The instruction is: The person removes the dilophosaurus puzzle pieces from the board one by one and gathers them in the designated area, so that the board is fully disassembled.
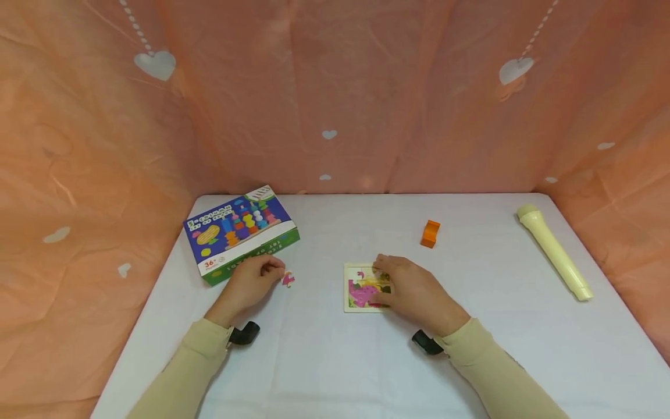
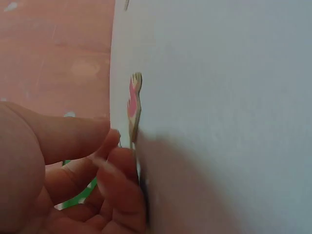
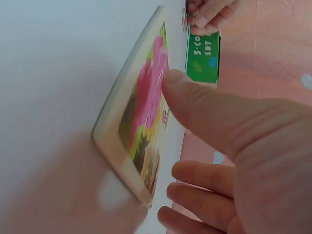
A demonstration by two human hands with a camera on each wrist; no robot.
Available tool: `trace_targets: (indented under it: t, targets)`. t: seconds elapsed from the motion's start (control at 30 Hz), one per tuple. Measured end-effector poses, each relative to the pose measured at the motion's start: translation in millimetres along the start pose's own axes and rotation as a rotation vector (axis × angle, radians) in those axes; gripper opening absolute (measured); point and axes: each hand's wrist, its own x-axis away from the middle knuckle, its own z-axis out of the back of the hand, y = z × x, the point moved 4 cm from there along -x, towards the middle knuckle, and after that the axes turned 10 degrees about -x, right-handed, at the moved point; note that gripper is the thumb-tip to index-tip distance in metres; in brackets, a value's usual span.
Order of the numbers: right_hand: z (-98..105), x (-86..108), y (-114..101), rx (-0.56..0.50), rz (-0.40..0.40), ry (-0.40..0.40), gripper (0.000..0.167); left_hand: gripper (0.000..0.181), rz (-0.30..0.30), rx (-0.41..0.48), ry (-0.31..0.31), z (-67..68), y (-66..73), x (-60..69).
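Backdrop (image 1: 335, 87): orange cloth with white hearts, beyond the left hand (image 1: 248, 285) and the right hand (image 1: 419, 288); all three views catch some of it.
Table (image 1: 324, 361): white, spread beneath both hands.
Box (image 1: 241, 233): just beyond the left hand. The head view alone shows its printed lid with coloured beads; the right wrist view gives only the lettered green side, and the left wrist view just scraps of green between fingers.
Yellow stick (image 1: 555, 253): pale, round-headed, well out to the right of the right hand; head view only.
Right hand: released, fingers relaxed and apart over the puzzle board (image 1: 346, 291). The right wrist view shows the thumb reaching out over the picture; whether it touches, I cannot tell.
Left hand: fingers curled at the pink piece; neither the head view nor the left wrist view settles whether they pinch it.
Puzzle board: partly under the right hand, pink figure inside a pale frame. The right wrist view adds the frame's thick edge.
Orange block (image 1: 430, 234): beyond the right hand, head view only.
Pink piece (image 1: 288, 279): at the left hand's fingertips. The left wrist view reveals its pale edge.
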Motion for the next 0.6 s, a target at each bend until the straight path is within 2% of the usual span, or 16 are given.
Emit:
trace_targets:
  t: [0.13, 0.27, 0.47, 0.6]
  targets:
    - [3, 1.7, 8, -0.001, -0.033, -0.005, 0.071, 0.017, -0.071, -0.032, 0.029, -4.0, 23.4, -0.3]
    - [4, -0.1, 13, -0.015, -0.029, -0.012, 0.067, 0.014, -0.174, -0.050, 0.023, -14.4, 59.0, -8.7]
    - [3, -1.7, 15, -0.076, -0.037, -0.016, 0.061, 0.017, -0.301, -0.133, -0.040, -48.8, 112.1, -28.8]
    - [3, 0.4, 16, -0.102, -0.046, -0.016, 0.058, 0.019, -0.351, -0.206, -0.116, -72.3, 136.2, -35.3]
